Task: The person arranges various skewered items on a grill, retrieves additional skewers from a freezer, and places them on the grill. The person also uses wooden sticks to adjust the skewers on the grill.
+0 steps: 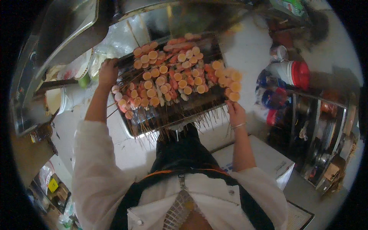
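Observation:
A dark rectangular tray (214, 103) spans the space before me, crowded with food skewers (172, 77). They carry round, pale orange slices, reddish pieces and some pale ones, and their thin sticks (166, 126) poke past the near rim. My left hand (108, 72) grips the tray's far left corner, fingers hidden by the hand. At the near right corner, my right hand (237, 112) has its fingers closed, apparently on the rim. Blurred slices (233, 83) stick out over the right edge just beyond those fingertips, and whether the hand also touches their stick is unclear.
To the right stand a red-lidded white tub (297, 73) and a metal rack (316, 126). A white box (256, 158) lies near my right forearm. On the left are a metal appliance (72, 37) and a white bucket (57, 100). Clear plastic bags (120, 36) lie behind the tray.

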